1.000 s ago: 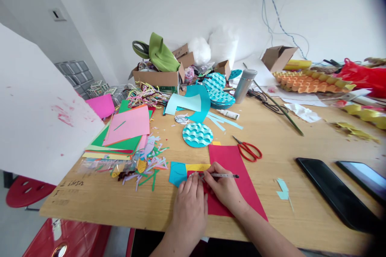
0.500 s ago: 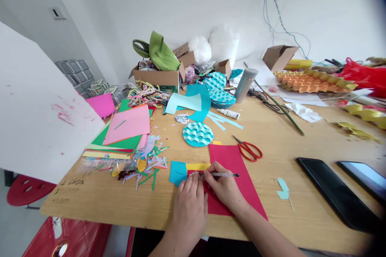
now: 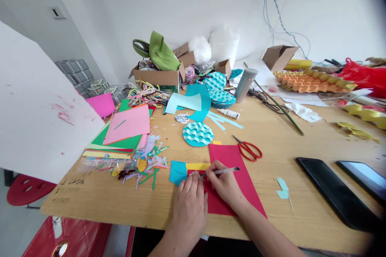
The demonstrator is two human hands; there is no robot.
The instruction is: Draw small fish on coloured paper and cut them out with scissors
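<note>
Between the fingers of my right hand [image 3: 224,184] is a pen [image 3: 226,171], its tip end low over the red paper [image 3: 232,156]. My left hand [image 3: 189,202] lies flat, fingers stretched together, pressing on the left part of that red paper; something small and whitish shows at its fingertips, too small to name. A blue paper piece [image 3: 178,172] with a drawn curve and a yellow paper strip [image 3: 197,166] lie just beyond my left fingers. Farther up sits a round blue disc [image 3: 198,134] with wavy pale paper strips. Red-handled scissors [image 3: 249,149] rest right of the red paper.
Colored sheets [image 3: 129,124] and paper scraps [image 3: 153,164] lie at left. Two phones [image 3: 334,192] rest at right, near light-blue scraps [image 3: 282,188]. Behind stand a grey flask [image 3: 245,84], a glue tube [image 3: 229,113], a cardboard box [image 3: 157,77] and egg trays [image 3: 310,81].
The pen has tilted, its back end rising a little, and my right hand has shifted slightly. My left hand stays in place.
</note>
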